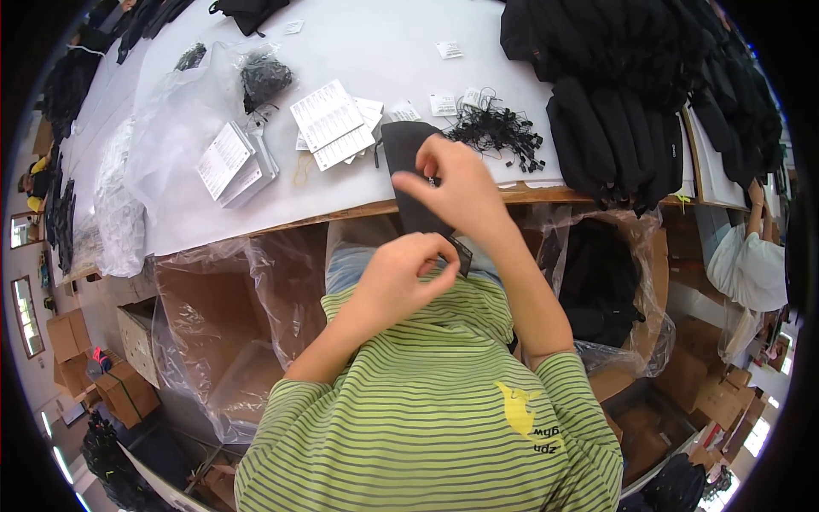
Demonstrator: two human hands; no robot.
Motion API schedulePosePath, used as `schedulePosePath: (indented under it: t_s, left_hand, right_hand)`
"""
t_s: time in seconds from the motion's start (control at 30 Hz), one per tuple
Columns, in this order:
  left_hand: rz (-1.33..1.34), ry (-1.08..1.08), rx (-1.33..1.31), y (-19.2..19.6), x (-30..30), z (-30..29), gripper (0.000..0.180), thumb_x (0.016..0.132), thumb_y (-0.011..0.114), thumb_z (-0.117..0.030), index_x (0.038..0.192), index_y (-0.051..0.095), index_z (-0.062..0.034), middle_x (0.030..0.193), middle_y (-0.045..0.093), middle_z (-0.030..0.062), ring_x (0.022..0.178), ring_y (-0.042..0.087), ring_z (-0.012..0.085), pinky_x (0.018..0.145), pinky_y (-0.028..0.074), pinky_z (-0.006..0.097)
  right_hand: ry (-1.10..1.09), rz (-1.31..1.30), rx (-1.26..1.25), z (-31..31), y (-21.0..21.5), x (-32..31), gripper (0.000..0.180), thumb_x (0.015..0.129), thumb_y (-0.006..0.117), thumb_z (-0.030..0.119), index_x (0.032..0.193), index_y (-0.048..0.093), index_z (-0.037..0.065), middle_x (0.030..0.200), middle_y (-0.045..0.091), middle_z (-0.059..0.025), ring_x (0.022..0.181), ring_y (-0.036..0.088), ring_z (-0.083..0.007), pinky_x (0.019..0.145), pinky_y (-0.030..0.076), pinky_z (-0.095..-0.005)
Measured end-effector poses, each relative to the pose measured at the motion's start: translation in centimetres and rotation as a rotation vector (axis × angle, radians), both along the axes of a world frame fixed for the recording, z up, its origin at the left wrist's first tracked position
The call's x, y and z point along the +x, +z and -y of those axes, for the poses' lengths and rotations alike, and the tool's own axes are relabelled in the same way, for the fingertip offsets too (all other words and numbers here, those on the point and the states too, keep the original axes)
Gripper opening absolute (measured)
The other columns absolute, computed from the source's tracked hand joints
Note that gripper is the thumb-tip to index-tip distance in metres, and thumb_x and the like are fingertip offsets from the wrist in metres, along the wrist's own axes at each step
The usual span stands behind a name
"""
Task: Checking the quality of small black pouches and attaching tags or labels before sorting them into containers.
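A narrow black fabric piece (401, 145) lies over the front edge of the white table (358, 38) and hangs down toward my chest. My right hand (456, 183) rests on its middle, fingertips pinched together on it around something too small to tell. My left hand (401, 277) is below, closed around the lower end of the fabric, where a dark corner sticks out past my fingers. Both forearms rise from my green striped shirt.
White paper tags (328, 119) lie in stacks on the table, beside a heap of black tag strings (499, 132) and clear plastic bags (183, 111). Folded black garments (614, 136) are piled at right. Plastic-lined cardboard boxes stand left (222, 324) and right (606, 282). Another person (751, 256) works at far right.
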State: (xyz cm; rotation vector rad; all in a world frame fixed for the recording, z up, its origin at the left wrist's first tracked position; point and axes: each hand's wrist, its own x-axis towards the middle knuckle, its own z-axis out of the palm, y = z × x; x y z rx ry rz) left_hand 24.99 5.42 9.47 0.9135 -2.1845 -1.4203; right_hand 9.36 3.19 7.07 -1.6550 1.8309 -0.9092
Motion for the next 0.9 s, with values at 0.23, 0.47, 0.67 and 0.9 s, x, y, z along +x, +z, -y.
schedulePosePath:
  t_s: [0.23, 0.47, 0.67, 0.9]
  left_hand:
    - [-0.112, -0.016, -0.124, -0.2, 0.1, 0.6, 0.013, 0.076, 0.067, -0.005, 0.087, 0.062, -0.005, 0.08, 0.053, 0.0054, 0.069, 0.05, 0.0159, 0.061, 0.041, 0.027]
    - [-0.005, 0.058, -0.63, -0.8, -0.3, 5.2, 0.026, 0.072, 0.066, 0.0, 0.096, 0.062, -0.0086, 0.107, 0.056, 0.0043, 0.1, 0.05, 0.0262, 0.087, 0.039, 0.038]
    - [0.028, -0.078, -0.923, 0.4, -0.6, 6.1, 0.03, 0.068, 0.069, -0.006, 0.097, 0.062, -0.0077, 0.103, 0.058, 0.0013, 0.101, 0.051, 0.0241, 0.087, 0.039, 0.038]
    - [-0.042, -0.248, -0.919, 0.6, -0.7, 6.9, 0.03, 0.065, 0.07, -0.007, 0.092, 0.06, -0.0027, 0.091, 0.06, 0.0065, 0.091, 0.057, 0.0254, 0.078, 0.046, 0.036]
  right_hand:
    - [0.015, -0.304, 0.084, -0.9, -3.9, 1.3, 0.026, 0.073, 0.07, 0.022, 0.081, 0.053, 0.005, 0.082, 0.056, -0.0104, 0.078, 0.057, -0.0294, 0.066, 0.046, -0.0387]
    - [-0.072, -0.002, -0.067, -3.8, 2.9, -1.9, 0.01, 0.08, 0.062, 0.012, 0.084, 0.061, 0.004, 0.079, 0.063, -0.0098, 0.065, 0.062, -0.0247, 0.058, 0.048, -0.0336]
    - [-0.057, 0.028, -0.109, -5.8, 6.3, -3.1, 0.011, 0.08, 0.064, 0.008, 0.09, 0.064, 0.003, 0.078, 0.063, -0.0095, 0.063, 0.063, -0.0219, 0.057, 0.048, -0.0289]
    - [0.049, 0.134, -0.025, -5.8, 6.9, -3.7, 0.011, 0.08, 0.065, 0.005, 0.091, 0.066, 0.0, 0.075, 0.063, -0.0072, 0.063, 0.06, -0.013, 0.056, 0.044, -0.023]
